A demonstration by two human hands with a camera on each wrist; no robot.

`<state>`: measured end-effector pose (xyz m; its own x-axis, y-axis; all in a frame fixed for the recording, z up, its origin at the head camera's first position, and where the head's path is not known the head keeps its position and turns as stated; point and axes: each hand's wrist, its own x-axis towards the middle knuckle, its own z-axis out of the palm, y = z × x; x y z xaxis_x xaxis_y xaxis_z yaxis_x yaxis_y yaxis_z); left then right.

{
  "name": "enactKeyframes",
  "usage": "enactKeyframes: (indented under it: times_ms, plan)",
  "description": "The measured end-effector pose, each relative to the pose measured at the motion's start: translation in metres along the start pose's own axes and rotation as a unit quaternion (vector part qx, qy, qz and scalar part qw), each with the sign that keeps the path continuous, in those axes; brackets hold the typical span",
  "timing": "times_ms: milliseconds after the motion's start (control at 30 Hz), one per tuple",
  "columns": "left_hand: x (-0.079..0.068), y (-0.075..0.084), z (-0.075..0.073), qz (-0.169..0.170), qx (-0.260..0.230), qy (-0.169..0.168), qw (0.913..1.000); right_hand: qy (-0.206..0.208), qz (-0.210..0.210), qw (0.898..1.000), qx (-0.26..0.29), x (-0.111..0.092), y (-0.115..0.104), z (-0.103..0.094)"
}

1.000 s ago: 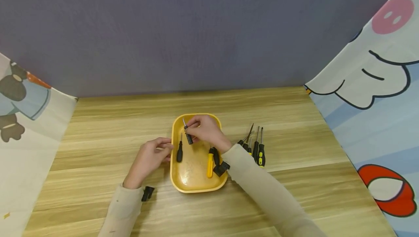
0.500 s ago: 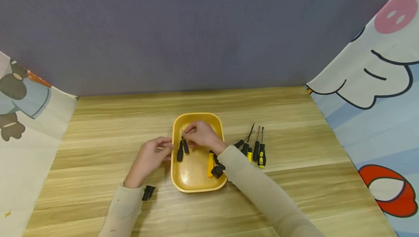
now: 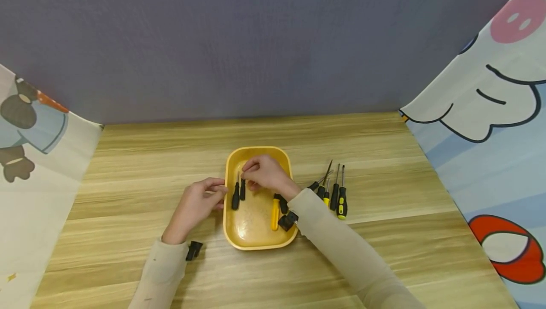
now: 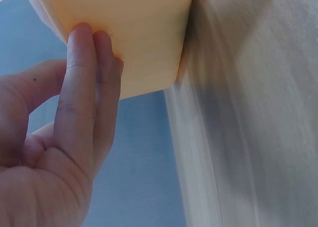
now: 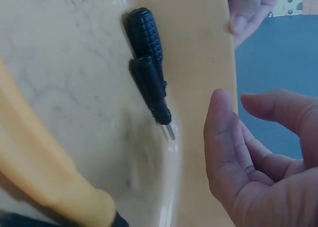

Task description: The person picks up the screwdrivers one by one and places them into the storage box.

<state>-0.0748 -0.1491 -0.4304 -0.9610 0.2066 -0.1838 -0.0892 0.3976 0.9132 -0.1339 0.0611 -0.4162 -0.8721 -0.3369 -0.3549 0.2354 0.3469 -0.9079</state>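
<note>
My left hand (image 3: 200, 204) holds the near-left side of a yellow tray (image 3: 228, 233), with fingers (image 4: 74, 88) against its outer wall and a fingertip at the rim. Two small black screwdrivers, one larger (image 3: 235, 197) and one smaller (image 3: 242, 189), lie side by side in the tray, tips pointing away. My right hand (image 3: 264, 172) hovers over the tray just right of them. In the right wrist view its thumb and index finger are apart with nothing between them. A yellow-handled tool (image 3: 275, 214) lies at the tray's right, beside a dark handle partly hidden by the wrist camera.
Several more screwdrivers (image 3: 342, 202) with black and yellow handles lie on the wooden table (image 3: 149, 157), right of the tray and partly behind the right sleeve (image 3: 341, 247). A grey panel (image 3: 256, 53) closes off the back, and printed cartoon sheets flank both sides.
The right hand lowered the smaller screwdriver next to the larger one in the tray and let it go, then drew slightly back. The left hand stays at the rim.
</note>
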Motion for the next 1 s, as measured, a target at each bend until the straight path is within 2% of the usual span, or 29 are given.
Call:
enactKeyframes:
  times_ms: [267,400,533,733,1000]
  plan:
    - [0.001,0.002,0.002,-0.005,0.000,-0.001,1.0000,0.008,-0.030,0.999,0.015,-0.015,-0.008,-0.017]
    - [0.001,0.003,0.003,-0.010,0.003,0.000,0.9999,0.012,-0.046,0.999,0.006,-0.027,-0.013,-0.029]
    - [0.000,0.003,0.003,-0.010,0.004,0.000,0.9999,0.019,-0.045,0.999,-0.005,-0.040,-0.013,-0.042]
    - [0.000,0.002,0.003,-0.006,0.001,-0.001,1.0000,0.041,-0.042,0.998,-0.025,-0.059,0.000,-0.066]
    - [-0.001,0.002,0.002,-0.010,-0.007,-0.002,0.9999,0.082,-0.040,0.995,-0.036,-0.082,0.032,-0.100]
